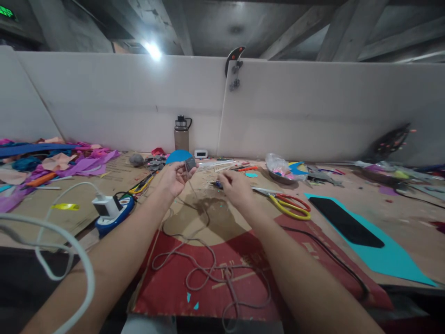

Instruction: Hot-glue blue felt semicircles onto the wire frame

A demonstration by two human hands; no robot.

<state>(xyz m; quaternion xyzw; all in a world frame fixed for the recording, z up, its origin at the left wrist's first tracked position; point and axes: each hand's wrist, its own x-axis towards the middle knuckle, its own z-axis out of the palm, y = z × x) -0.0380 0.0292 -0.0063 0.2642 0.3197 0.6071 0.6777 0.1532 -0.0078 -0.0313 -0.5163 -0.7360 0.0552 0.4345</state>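
Note:
My left hand is raised over the cardboard, its fingers closed on a small dark grey flat piece. A thin greyish-pink cord hangs below this hand and lies in loose loops on the red and tan cardboard. To the right, my right hand has its fingers drawn together. Beside its fingertips shows a small dark blue object; I cannot tell whether it is in the fingers. A blue disc lies behind my left hand.
Scissors with red and yellow handles lie right of my right hand. A black phone rests on turquoise sheet. A blue power strip with a white charger stands left. At the back are a bottle and a bowl.

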